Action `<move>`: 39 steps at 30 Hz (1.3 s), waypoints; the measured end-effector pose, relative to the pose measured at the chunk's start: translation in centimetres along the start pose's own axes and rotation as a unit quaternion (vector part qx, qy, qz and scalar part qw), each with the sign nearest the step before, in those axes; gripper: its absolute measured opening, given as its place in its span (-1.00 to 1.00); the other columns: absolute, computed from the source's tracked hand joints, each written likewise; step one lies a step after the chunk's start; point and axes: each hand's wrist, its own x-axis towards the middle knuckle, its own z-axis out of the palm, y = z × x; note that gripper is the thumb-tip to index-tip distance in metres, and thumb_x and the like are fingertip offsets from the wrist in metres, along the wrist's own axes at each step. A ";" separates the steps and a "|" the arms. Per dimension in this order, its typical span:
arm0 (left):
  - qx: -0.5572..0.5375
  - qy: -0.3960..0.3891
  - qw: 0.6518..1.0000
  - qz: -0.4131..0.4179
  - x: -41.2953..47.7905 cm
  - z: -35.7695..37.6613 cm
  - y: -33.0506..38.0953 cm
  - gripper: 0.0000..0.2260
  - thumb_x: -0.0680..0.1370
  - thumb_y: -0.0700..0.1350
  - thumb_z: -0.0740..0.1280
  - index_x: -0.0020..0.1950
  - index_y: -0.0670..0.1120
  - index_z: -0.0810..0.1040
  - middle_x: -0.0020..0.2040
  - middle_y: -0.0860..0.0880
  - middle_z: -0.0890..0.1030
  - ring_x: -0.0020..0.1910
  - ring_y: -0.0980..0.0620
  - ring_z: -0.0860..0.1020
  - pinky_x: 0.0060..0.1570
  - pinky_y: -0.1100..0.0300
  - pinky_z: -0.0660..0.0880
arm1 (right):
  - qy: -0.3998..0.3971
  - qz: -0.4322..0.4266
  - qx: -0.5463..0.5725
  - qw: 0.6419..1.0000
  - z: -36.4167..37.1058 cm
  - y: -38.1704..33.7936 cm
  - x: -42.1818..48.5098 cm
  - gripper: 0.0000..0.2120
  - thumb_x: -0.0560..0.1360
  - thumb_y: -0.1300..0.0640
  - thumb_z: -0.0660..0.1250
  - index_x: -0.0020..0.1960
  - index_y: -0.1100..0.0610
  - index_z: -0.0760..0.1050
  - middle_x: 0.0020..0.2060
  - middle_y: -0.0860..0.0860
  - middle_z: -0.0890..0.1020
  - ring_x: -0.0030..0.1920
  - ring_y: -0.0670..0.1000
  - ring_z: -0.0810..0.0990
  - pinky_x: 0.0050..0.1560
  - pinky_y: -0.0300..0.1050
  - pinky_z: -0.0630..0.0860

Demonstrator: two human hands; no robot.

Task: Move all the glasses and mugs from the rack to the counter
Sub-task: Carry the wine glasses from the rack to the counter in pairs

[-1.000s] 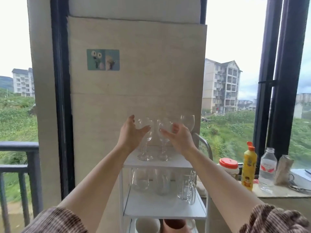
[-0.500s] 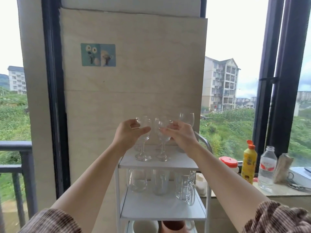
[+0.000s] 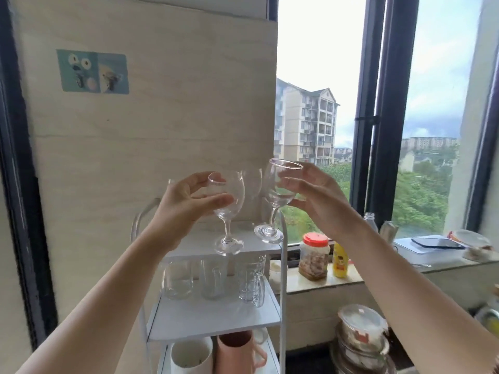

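My left hand [image 3: 186, 203] grips the bowl of a clear wine glass [image 3: 229, 209], lifted just above the top shelf of the white rack [image 3: 216, 319]. My right hand [image 3: 316, 195] holds a second wine glass [image 3: 278, 193] by its bowl, tilted, its foot past the rack's right edge. A third wine glass [image 3: 252, 182] shows behind and between them. On the middle shelf stand three glass mugs [image 3: 251, 282]. The bottom shelf holds a white mug [image 3: 190, 357] and a pink mug [image 3: 237, 352]. The counter [image 3: 310, 282] lies to the right.
On the counter stand a red-lidded jar [image 3: 314, 256], a yellow bottle [image 3: 340, 260], a clear bottle [image 3: 370, 222] and a white box with a phone [image 3: 437, 242]. Stacked lidded bowls [image 3: 361, 336] sit on the floor beneath the counter. A window is behind.
Both hands have closed on wine glasses and lifted them off the top shelf, moving rightward; the view has turned right toward the counter.
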 end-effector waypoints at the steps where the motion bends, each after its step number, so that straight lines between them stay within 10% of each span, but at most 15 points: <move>1: -0.014 -0.027 1.000 -0.001 -0.2 1.4 0.1 -0.57 0.19 0.01 0.58 0.04 0.05 0.64 0.05 0.03 0.70 -0.04 0.02 0.69 -0.09 0.21 0.62 | -0.004 0.007 0.005 1.000 -1.5 -0.5 -1.1 -0.73 0.37 0.16 0.44 0.07 0.12 0.56 0.00 -0.01 0.68 0.02 0.01 0.67 -0.08 -0.14 0.60; 20: -0.212 -0.389 0.887 -0.127 -19.6 52.2 1.1 -0.52 0.30 -0.17 0.56 0.20 -0.03 0.58 0.11 -0.12 0.68 0.09 -0.07 0.65 0.05 0.11 0.57 | 0.289 0.221 -0.136 0.921 -35.8 -15.4 -46.7 -0.61 0.31 0.25 0.46 0.14 0.16 0.55 -0.08 -0.02 0.67 -0.04 0.03 0.66 -0.11 -0.11 0.60; 39: -0.260 -0.580 0.757 -0.154 -39.2 99.9 13.0 -0.52 0.36 -0.20 0.54 0.23 0.05 0.54 -0.10 0.07 0.72 -0.10 0.16 0.68 -0.24 0.39 0.55 | 0.635 0.250 -0.268 0.680 -59.7 -29.7 -79.9 -0.56 0.32 0.31 0.52 0.17 0.12 0.54 0.12 0.10 0.60 0.05 0.01 0.62 0.00 -0.07 0.61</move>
